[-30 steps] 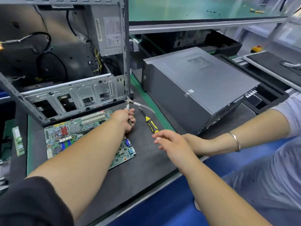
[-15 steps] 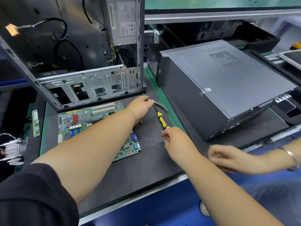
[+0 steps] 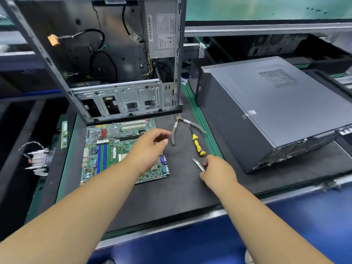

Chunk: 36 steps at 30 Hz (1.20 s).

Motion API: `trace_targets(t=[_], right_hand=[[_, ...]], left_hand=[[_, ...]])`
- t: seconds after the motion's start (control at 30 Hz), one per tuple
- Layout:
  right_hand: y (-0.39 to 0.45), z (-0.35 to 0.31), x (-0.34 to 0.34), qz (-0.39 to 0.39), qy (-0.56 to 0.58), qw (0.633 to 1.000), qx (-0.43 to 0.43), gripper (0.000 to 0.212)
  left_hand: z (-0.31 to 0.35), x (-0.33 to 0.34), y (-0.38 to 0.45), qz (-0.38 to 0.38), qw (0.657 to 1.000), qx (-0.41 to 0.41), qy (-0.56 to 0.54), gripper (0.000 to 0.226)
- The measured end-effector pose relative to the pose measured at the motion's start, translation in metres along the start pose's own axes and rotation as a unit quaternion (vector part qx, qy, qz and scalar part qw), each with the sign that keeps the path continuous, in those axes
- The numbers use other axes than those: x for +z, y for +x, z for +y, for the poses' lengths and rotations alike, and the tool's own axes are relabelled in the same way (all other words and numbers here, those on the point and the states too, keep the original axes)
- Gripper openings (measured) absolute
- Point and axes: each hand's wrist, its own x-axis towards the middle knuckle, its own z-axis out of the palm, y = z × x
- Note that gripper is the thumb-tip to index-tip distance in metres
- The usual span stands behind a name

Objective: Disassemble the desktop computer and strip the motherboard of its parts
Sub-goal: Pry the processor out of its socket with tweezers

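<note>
A green motherboard (image 3: pixel 106 149) lies flat on the black mat (image 3: pixel 171 191), in front of the opened, upright computer case (image 3: pixel 122 100). My left hand (image 3: pixel 150 147) hovers over the board's right side, fingers spread and holding nothing. Grey-handled pliers (image 3: pixel 176 130) lie on the mat just right of that hand. A yellow-and-black screwdriver (image 3: pixel 198 144) lies beside the pliers. My right hand (image 3: pixel 217 172) is below the screwdriver's handle, pinching a small thin metal blade-like tool (image 3: pixel 198 164) that points up and left.
A closed grey desktop case (image 3: pixel 276 115) lies on its side at the right. A finned heatsink with fan wires (image 3: pixel 38 161) and a loose memory stick (image 3: pixel 64 134) sit at the left. Loose cables and a power supply (image 3: pixel 162 33) remain inside the open case.
My left hand has let go of the pliers, which now lie on the mat, and drew back over the motherboard. My right hand has picked up a small metal tool. Another person's hand left the view.
</note>
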Motion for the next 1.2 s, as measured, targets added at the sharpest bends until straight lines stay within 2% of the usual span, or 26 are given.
trace_targets(t=[0.1, 0.17, 0.27, 0.33, 0.43, 0.53, 0.67, 0.87, 0.93, 1.0, 1.2], right_hand=[[-0.002, 0.002, 0.0, 0.005, 0.022, 1.0, 0.001, 0.018], [-0.003, 0.0, 0.001, 0.014, 0.096, 0.995, -0.004, 0.014], [-0.006, -0.018, 0.004, 0.022, 0.242, 0.969, -0.037, 0.016], [-0.009, -0.038, 0.009, 0.019, 0.278, 0.957, -0.074, 0.016], [-0.01, -0.07, 0.023, 0.002, 0.253, 0.96, -0.121, 0.009], [-0.012, -0.1, 0.038, -0.003, 0.199, 0.965, -0.168, 0.01], [-0.009, -0.126, 0.047, 0.02, 0.08, 0.97, -0.229, 0.015], [-0.005, -0.128, 0.051, 0.078, -0.041, 0.962, -0.26, 0.02], [-0.005, -0.125, 0.052, 0.1, -0.041, 0.955, -0.275, 0.018], [-0.007, -0.125, 0.053, 0.114, -0.037, 0.95, -0.289, 0.017], [-0.006, -0.122, 0.054, 0.141, -0.054, 0.936, -0.318, 0.014]], left_hand=[[-0.01, -0.009, -0.015, 0.012, 1.0, -0.009, -0.024, 0.025], [-0.02, -0.017, -0.021, 0.024, 0.999, -0.01, -0.031, 0.024], [-0.038, -0.037, -0.026, 0.057, 0.998, -0.013, -0.03, 0.028], [-0.055, -0.056, -0.028, 0.093, 0.996, 0.001, 0.015, 0.029], [-0.087, -0.087, -0.032, 0.139, 0.984, 0.002, 0.111, 0.027], [-0.112, -0.11, -0.036, 0.143, 0.974, 0.008, 0.178, 0.024], [-0.125, -0.118, -0.033, 0.086, 0.962, 0.049, 0.255, 0.03], [-0.118, -0.101, -0.009, -0.015, 0.916, 0.114, 0.385, 0.069], [-0.12, -0.096, -0.003, -0.026, 0.91, 0.12, 0.395, 0.078], [-0.123, -0.094, 0.0, -0.03, 0.92, 0.106, 0.376, 0.082], [-0.126, -0.093, 0.005, -0.035, 0.935, 0.094, 0.339, 0.056]])
